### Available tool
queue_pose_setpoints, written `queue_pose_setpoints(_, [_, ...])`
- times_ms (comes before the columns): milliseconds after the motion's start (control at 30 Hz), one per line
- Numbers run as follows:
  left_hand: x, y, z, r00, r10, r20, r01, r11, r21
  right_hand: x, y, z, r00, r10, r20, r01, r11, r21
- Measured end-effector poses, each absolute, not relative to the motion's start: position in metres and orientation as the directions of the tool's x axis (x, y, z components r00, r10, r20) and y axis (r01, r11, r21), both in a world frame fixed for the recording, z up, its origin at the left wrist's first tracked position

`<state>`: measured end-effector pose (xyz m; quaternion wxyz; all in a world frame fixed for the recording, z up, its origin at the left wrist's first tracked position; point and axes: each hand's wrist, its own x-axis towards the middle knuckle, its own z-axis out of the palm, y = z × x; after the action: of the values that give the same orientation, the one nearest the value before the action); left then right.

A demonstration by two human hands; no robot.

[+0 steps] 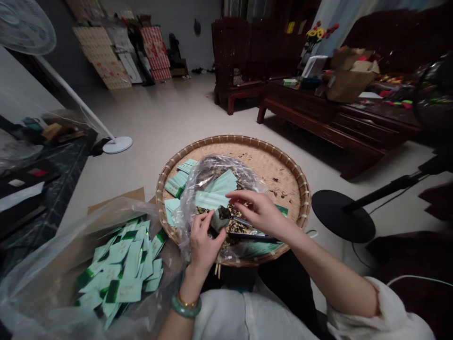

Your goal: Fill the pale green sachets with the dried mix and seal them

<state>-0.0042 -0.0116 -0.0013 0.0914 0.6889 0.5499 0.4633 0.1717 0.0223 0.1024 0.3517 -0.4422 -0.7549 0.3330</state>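
My left hand (204,242) is closed around a small packet (219,218) with a dark, open mouth, holding it above the bag. Just right of it, my right hand (257,210) hovers with fingers bent and slightly apart, near pale green packets (216,191). A dark-handled tool (253,237) lies below the right hand; its kind is unclear. A clear plastic bag (193,189) of mixed dark and pale dried bits (244,232) rests in a round woven bamboo tray (288,174). More packet stacks (177,182) lie at the tray's left side.
At left, a large plastic bag (42,278) holds many green packets (123,264). A white standing fan (118,144) stands behind it, and a black round stand base (345,217) at right. A dark wooden table (318,111) bears a paper bag (348,78).
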Motion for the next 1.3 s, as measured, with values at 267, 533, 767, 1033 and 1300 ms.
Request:
queue_pose_setpoints(267, [-0.008, -0.021, 0.007, 0.033, 0.753, 0.658, 0.636, -0.524, 0.567, 0.178, 0.017, 0.092, -0.423, 0.892, 0.158, 0.346, 0.320, -0.882])
queue_pose_setpoints(533, [-0.009, -0.026, 0.008, 0.084, 0.683, 0.726, 0.647, -0.591, 0.482, 0.183, -0.007, 0.090, -0.559, 0.798, 0.225, 0.354, 0.476, -0.805])
queue_pose_setpoints(767, [-0.006, -0.022, 0.003, 0.006, 0.780, 0.626, 0.682, -0.462, 0.568, 0.211, 0.016, 0.059, -0.344, 0.937, 0.065, 0.597, 0.272, -0.755])
queue_pose_setpoints(1033, [-0.005, -0.016, -0.006, -0.020, 0.888, 0.459, 0.627, -0.346, 0.698, 0.230, 0.036, 0.023, -0.255, 0.965, 0.055, 0.720, 0.227, -0.655])
queue_pose_setpoints(1300, [-0.011, 0.007, -0.010, 0.036, 0.920, 0.391, 0.722, -0.294, 0.626, 0.230, 0.043, 0.013, -0.337, 0.941, 0.019, 0.887, 0.325, -0.329])
